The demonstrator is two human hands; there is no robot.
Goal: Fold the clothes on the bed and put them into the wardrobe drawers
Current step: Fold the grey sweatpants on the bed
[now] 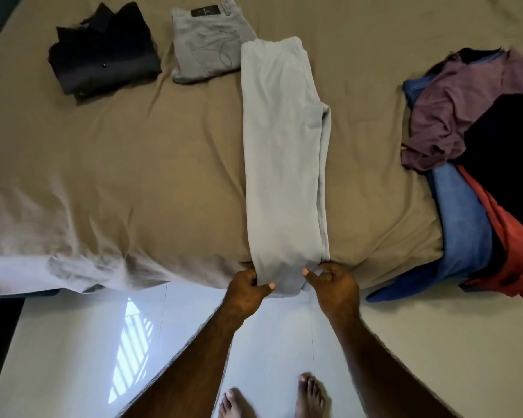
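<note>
Both hands at trousers' hem, seemingly.

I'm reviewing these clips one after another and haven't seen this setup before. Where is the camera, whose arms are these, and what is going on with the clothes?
There is no machine here. A person wears one wide-angle camera on the head, looking forward and down, so you see their own bare arms and feet. They stand at the near edge of a bed covered in a tan sheet. The left hand and the right hand each pinch a near corner of long light grey trousers, which lie folded lengthwise, stretching away from the person. At the far side lie two finished folds: a dark shirt and grey jeans. On the right sits an unfolded pile of clothes in maroon, blue, red and black. No wardrobe or drawer is visible.
</note>
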